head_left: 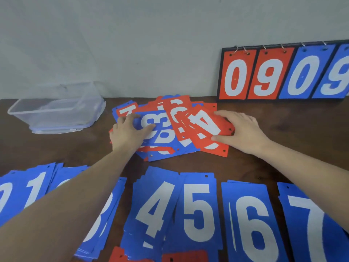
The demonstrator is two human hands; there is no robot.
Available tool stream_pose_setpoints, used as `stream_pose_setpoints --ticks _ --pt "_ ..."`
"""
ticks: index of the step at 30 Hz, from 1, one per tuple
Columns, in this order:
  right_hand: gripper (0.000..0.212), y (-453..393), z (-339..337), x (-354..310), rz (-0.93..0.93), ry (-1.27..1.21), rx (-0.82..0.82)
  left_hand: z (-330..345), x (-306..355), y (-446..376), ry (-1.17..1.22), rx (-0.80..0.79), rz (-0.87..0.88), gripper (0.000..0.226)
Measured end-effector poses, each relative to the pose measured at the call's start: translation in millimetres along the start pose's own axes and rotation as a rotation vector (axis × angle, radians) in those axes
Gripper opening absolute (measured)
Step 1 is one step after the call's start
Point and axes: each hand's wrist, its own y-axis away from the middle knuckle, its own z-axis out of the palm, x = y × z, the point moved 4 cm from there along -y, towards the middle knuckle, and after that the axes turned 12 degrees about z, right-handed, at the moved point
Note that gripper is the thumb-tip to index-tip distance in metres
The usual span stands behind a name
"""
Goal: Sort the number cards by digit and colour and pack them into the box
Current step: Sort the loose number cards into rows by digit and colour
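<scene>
A jumbled heap of red and blue number cards (177, 110) lies mid-table. My left hand (128, 132) rests on its left side, thumb on a blue 8 card (160, 120). My right hand (239, 130) grips the right edge of a red 4 card (204, 123) on top of the heap. Along the near edge lie sorted blue piles: 0 (5, 197), 1 (35, 186), 3 (105, 210), 4 (156, 205), 5 (198, 208), 6 (251, 222), 7 (306, 224). My left forearm hides the pile between 1 and 3. The clear plastic box (56, 108) stands empty at the back left.
A flip scoreboard (283, 72) reading 0 9 0 9 leans on the wall at the back right. Some red cards (183, 257) peek in at the bottom edge. Bare wooden table (283, 129) shows right of the heap and between heap and box.
</scene>
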Motion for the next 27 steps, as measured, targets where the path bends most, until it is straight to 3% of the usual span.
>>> stream_pose_setpoints --ticks 5,8,10,12,15,19,23,27 --pt "0.081 9.1 -4.7 0.4 -0.062 -0.207 0.046 -5.0 0.7 0.2 0.108 0.044 -0.005 0.073" --pt "0.081 10.8 -2.8 0.9 -0.026 -0.274 0.002 -10.6 -3.1 6.7 0.309 0.130 -0.058 0.069" --pt "0.066 9.9 -4.9 4.0 -0.002 -0.333 0.024 -13.6 -6.0 11.9 0.445 0.186 -0.080 0.062" --pt "0.038 9.7 -8.6 4.6 0.026 -0.370 0.024 -18.3 -8.0 15.1 0.514 0.201 -0.088 0.052" --pt "0.015 8.8 -11.4 8.7 0.077 -0.475 0.026 -22.8 -12.5 19.7 0.585 0.172 -0.120 0.022" --pt "0.018 19.1 -17.7 6.9 0.152 -0.871 0.052 -38.5 -14.3 30.8 0.761 0.225 -0.155 0.008" --pt "0.025 39.0 -23.3 -12.3 0.195 -0.953 0.060 -61.2 -7.8 48.5 0.936 0.244 -0.146 0.007" --pt "0.024 66.3 -17.5 -37.8 0.211 -1.026 -0.058 -80.5 -2.3 82.8 1.118 0.102 -0.121 0.012"
